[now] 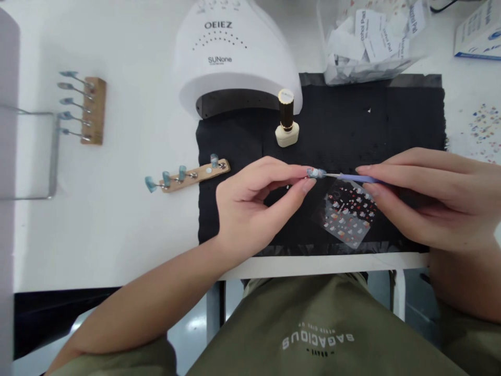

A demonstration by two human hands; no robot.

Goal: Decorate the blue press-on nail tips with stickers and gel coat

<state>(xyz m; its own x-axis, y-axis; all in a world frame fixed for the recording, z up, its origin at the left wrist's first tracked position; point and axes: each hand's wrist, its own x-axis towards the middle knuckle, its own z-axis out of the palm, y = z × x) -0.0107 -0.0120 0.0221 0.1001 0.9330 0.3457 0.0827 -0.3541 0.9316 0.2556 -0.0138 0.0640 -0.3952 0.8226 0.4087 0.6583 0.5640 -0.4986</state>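
Observation:
Between thumb and index finger, my left hand pinches a small blue press-on nail with a pale pattern on it. My right hand grips a thin tool with a purple handle; its slim metal tip reaches the nail. Whether that tip is a tweezer or a probe is too small to make out. Under the tool lies a clear sticker sheet with small white and red motifs. A wooden nail stand bearing several blue nails rests left of my left hand.
A white nail lamp stands at the back, with a cream polish bottle before it on the black mat. Behind are a clear box of alcohol pads and a carton. Another nail stand and a metal frame are left.

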